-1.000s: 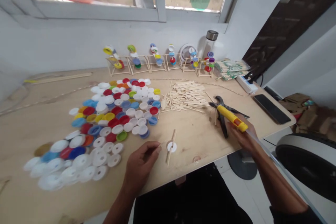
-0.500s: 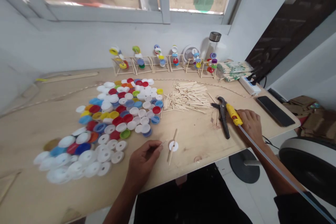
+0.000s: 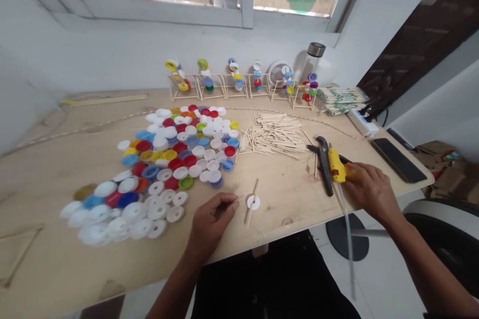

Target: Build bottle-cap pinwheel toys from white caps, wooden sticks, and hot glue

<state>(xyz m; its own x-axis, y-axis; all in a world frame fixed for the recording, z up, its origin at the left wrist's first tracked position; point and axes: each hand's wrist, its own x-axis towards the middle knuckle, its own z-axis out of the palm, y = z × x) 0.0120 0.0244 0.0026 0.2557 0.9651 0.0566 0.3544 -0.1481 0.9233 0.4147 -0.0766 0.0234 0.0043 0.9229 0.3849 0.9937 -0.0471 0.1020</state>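
Observation:
My right hand is closed around the handle of a yellow hot glue gun, its nozzle pointing away from me. A long translucent glue stick hangs from the gun's rear, past the table edge. Close to the gun lie black-handled cutting pliers. My left hand is by the table's front edge, thumb and fingertips pinched on something thin and pale, too small to make out. Just right of those fingertips a white disc with a hole lies flat, a thin wooden stick across it.
Many coloured bottle caps spread over the left. A heap of short wooden sticks lies mid-table. Along the wall stand several stick frames with cap wheels, a small fan and a bottle. A phone and power strip are right.
My right hand has taken the glue gun by its handle and turned it, nozzle now pointing away; its glue stick now hangs down. My left hand keeps its pinch near the disc. The view shifted slightly.

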